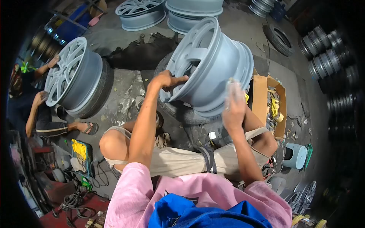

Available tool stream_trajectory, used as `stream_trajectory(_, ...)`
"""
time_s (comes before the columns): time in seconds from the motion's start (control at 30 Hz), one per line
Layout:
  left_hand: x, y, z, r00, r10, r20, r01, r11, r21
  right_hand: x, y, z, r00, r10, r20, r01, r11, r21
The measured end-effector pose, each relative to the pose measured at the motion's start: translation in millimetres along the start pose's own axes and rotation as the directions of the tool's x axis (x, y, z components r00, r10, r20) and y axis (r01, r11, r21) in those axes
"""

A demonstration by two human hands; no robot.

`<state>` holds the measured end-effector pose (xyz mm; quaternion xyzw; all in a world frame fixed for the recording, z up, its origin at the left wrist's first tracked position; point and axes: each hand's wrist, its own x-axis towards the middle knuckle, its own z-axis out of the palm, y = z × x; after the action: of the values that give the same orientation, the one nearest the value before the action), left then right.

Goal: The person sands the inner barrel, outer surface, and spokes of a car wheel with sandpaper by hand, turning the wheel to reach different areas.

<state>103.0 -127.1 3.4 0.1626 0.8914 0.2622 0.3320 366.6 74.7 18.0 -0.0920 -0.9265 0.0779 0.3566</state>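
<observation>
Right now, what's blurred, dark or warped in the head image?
Head view: right hand smeared, likely by motion; left hand on the tilted wheel clearly crisper. Head view: stacked wheels at right sink into shadow toward the edge. Head view: strong wide-angle bending, black corners.

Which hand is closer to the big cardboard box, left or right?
Right. The right hand is beside the gray wheel, on the side near the cardboard box. The left hand is farther off, at the wheel's spoked face.
</observation>
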Motion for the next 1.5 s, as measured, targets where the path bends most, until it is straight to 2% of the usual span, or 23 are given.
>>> stream_trajectory(0.1,-4,8,-24,0.996,0.062,-0.064,-0.056,0.995,0.083,27,4,4,0.993,-0.094,0.074,0.097,0.994,-0.042)
stream_trajectory(0.2,-9,17,-36,0.836,0.355,-0.419,-0.407,0.913,-0.038,108,62,36,0.996,-0.075,0.039,0.077,0.996,-0.05)
stream_trajectory(0.27,-27,44,-44,0.834,0.35,-0.426,-0.42,0.904,-0.08,177,94,46,0.95,0.072,0.304,-0.118,0.983,0.138)
stream_trajectory(0.33,-32,61,-43,0.837,0.354,-0.416,-0.429,0.898,-0.099,228,105,72,0.736,0.387,0.555,-0.38,0.915,-0.134)
stream_trajectory(0.43,-21,73,-35,0.73,0.48,-0.487,-0.6,0.791,-0.121,227,58,74,0.781,0.393,0.486,-0.489,0.868,0.085)
stream_trajectory(0.47,-12,79,-35,0.666,0.525,-0.531,-0.666,0.738,-0.106,201,32,78,0.929,0.299,0.219,-0.348,0.908,0.235)
stream_trajectory(0.5,-7,84,-31,0.599,0.562,-0.57,-0.726,0.682,-0.091,158,1,79,0.977,0.201,-0.077,-0.165,0.929,0.332)
stream_trajectory(0.53,-14,96,-32,0.598,0.552,-0.581,-0.731,0.672,-0.115,114,-30,68,0.975,0.145,-0.166,-0.088,0.947,0.308)
stream_trajectory(0.57,-11,105,-32,0.598,0.555,-0.578,-0.735,0.668,-0.118,70,-52,58,0.984,0.079,-0.161,-0.03,0.957,0.288)
stream_trajectory(0.67,-10,128,-27,0.647,0.582,-0.494,-0.736,0.647,-0.201,-52,-57,37,0.918,-0.181,0.354,0.156,0.983,0.098)
stream_trajectory(0.77,-2,136,-23,0.756,0.559,-0.341,-0.633,0.756,-0.165,-47,3,20,0.943,-0.196,0.269,0.213,0.976,-0.036)
stream_trajectory(0.83,25,130,-9,0.721,0.59,-0.363,-0.681,0.701,-0.212,19,26,0,0.979,-0.096,0.179,0.131,0.972,-0.196)
stream_trajectory(0.93,33,132,4,0.772,0.498,-0.396,-0.624,0.713,-0.32,118,108,39,0.992,-0.105,0.063,0.112,0.986,-0.122)
stream_trajectory(1.0,33,131,1,0.772,0.504,-0.387,-0.62,0.729,-0.289,196,145,69,0.858,0.292,0.421,-0.258,0.956,-0.138)
stream_trajectory(1.1,26,129,-7,0.767,0.498,-0.406,-0.621,0.735,-0.271,226,142,89,0.885,0.232,0.403,-0.223,0.972,-0.069)
stream_trajectory(1.17,22,130,-3,0.766,0.496,-0.41,-0.626,0.722,-0.295,204,105,81,0.909,0.312,0.275,-0.296,0.95,-0.1)
stream_trajectory(1.2,21,130,-1,0.74,0.503,-0.448,-0.652,0.699,-0.292,176,66,52,0.951,0.217,0.22,-0.236,0.97,0.063)
stream_trajectory(1.23,22,128,1,0.716,0.503,-0.484,-0.674,0.68,-0.29,131,50,60,0.997,0.053,-0.056,-0.048,0.994,0.1)
stream_trajectory(1.27,28,126,-1,0.737,0.508,-0.446,-0.645,0.726,-0.238,93,24,56,0.987,-0.047,-0.154,0.081,0.972,0.22)
stream_trajectory(1.33,35,127,6,0.736,0.516,-0.439,-0.652,0.714,-0.256,8,-31,35,0.987,-0.161,0.028,0.16,0.986,0.05)
stream_trajectory(1.37,37,127,4,0.726,0.52,-0.451,-0.663,0.704,-0.255,-17,-40,31,0.965,-0.14,0.222,0.137,0.99,0.028)
stream_trajectory(1.43,26,126,1,0.722,0.507,-0.47,-0.664,0.699,-0.266,-8,-19,34,0.959,-0.234,0.161,0.242,0.97,-0.036)
stream_trajectory(1.5,27,126,-2,0.76,0.487,-0.43,-0.626,0.725,-0.286,40,3,30,0.985,-0.159,0.062,0.155,0.986,0.065)
